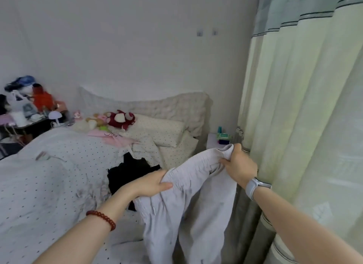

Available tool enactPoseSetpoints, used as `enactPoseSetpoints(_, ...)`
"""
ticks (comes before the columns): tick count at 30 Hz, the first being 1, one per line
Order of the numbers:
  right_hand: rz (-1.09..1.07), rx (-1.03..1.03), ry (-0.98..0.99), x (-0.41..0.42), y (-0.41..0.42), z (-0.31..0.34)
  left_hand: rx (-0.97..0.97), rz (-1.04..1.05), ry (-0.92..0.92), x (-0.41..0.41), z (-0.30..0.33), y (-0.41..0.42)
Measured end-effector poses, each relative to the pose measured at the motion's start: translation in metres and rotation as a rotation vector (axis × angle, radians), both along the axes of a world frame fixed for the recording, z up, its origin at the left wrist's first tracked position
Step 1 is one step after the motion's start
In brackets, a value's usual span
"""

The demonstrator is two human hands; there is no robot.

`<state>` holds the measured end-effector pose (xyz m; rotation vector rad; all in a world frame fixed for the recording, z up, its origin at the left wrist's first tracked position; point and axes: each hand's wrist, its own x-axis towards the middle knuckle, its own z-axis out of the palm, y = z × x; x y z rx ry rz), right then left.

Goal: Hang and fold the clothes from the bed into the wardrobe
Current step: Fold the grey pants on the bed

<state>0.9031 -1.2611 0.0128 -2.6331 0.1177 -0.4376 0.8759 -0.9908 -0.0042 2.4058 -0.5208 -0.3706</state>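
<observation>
While both hands grip it, the pale lilac gathered-waist cotton garment (188, 200) hangs above the dotted bed (59, 165). Left hand (152, 183) and right hand (238, 165) each pinch its waistband. No writing is legible.

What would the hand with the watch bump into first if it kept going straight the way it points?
Probably the small bedside table with the teal box, just beyond the right hand, which grips the pale garment. Depth is unclear; the curtain hangs close alongside.
</observation>
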Motion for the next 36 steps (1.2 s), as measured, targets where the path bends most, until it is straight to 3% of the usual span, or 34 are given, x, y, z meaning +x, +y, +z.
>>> enactPoseSetpoints(2,0.084,-0.042,0.070,0.007,0.001,-0.007,0.006,-0.011,0.024,-0.018,-0.017,-0.010)
enactPoseSetpoints(8,0.604,-0.330,0.688,-0.020,0.001,-0.065,0.119,0.142,0.056,-0.093,-0.104,-0.030)
enactPoseSetpoints(13,0.724,-0.503,0.972,-0.073,-0.005,-0.158,0.362,0.312,0.290,-0.192,-0.204,-0.043)
enactPoseSetpoints(15,0.645,-0.457,0.900,-0.086,-0.012,-0.177,0.369,0.385,0.306,-0.214,-0.208,-0.050)
enactPoseSetpoints(18,0.460,-0.327,0.742,-0.095,-0.013,-0.183,0.487,0.479,0.162,-0.218,-0.195,-0.048)
enactPoseSetpoints(22,0.297,-0.022,0.356,-0.112,0.003,-0.156,0.548,0.636,-0.075,-0.212,-0.150,-0.038)
enactPoseSetpoints(27,0.279,0.526,-0.114,-0.130,0.036,-0.080,0.342,0.870,-0.535,-0.212,-0.071,-0.023)
enactPoseSetpoints(36,0.309,0.853,-0.591,-0.195,0.040,0.089,0.038,0.852,-1.074,-0.240,0.117,-0.032)
